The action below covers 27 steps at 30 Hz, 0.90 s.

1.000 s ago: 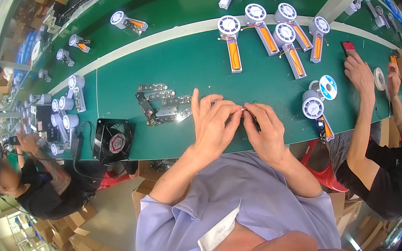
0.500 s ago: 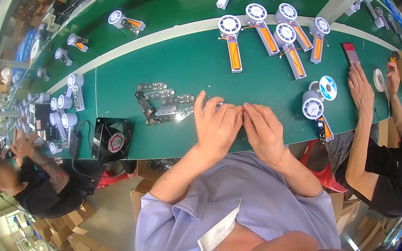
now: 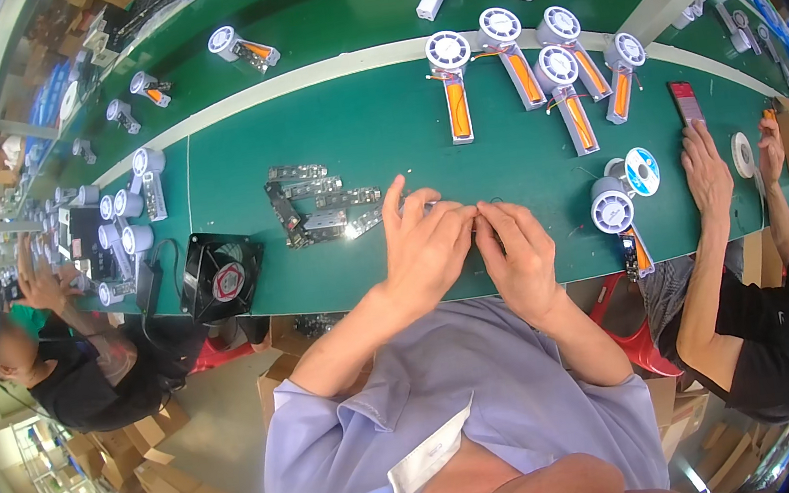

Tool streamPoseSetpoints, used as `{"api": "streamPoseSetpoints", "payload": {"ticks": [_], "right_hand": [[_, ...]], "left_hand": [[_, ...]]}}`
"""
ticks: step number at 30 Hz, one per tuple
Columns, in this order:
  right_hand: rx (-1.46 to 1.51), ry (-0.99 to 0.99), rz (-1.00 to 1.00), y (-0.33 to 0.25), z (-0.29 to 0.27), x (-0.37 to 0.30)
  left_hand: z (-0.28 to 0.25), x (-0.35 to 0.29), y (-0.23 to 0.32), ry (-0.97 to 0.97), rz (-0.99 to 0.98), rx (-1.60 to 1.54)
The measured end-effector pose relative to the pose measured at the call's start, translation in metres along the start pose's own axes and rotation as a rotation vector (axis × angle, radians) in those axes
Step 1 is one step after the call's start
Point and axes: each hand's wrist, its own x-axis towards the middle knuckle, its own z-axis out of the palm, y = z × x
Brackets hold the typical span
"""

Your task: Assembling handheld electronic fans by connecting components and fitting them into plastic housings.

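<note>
My left hand (image 3: 423, 251) and my right hand (image 3: 520, 259) meet over the front of the green bench (image 3: 368, 274), their thumbs and fingertips pinched together. What they hold is too small and hidden to name; a thin dark line, perhaps a wire, curves just above the right fingertips. On the left hand, the index finger points up and away from the pinch. Left of that hand lies a loose cluster of narrow circuit boards (image 3: 349, 197), one partly behind the fingers.
Several handheld fans (image 3: 458, 106) with orange batteries lie at the back right; another fan (image 3: 613, 212) is near a blue-and-white reel (image 3: 643, 173). A black square fan (image 3: 222, 276) stands left. Co-workers sit either side, the right one's hand (image 3: 707, 174) by a phone (image 3: 683, 103).
My hands stay almost in place, still pinched together. The left co-worker's hand has risen and spread. Fans on the far green surface appear slightly further left.
</note>
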Motion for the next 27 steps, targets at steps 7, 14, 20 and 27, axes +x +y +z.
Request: {"api": "streamPoseSetpoints", "payload": {"ticks": [7, 14, 20, 27], "right_hand": [[-0.006, 0.012, 0.009, -0.002, 0.004, 0.002], [-0.020, 0.031, -0.033, -0.001, 0.007, 0.002], [-0.029, 0.017, -0.072, 0.004, 0.002, 0.005], [-0.219, -0.091, -0.137, 0.002, -0.010, 0.011]], "left_hand": [[0.001, -0.003, -0.010, -0.006, -0.046, -0.125], [0.006, -0.005, -0.013, 0.026, 0.012, -0.139], [0.008, -0.002, -0.012, 0.015, 0.051, -0.094], [-0.003, -0.002, -0.011, -0.086, 0.056, -0.081]]}}
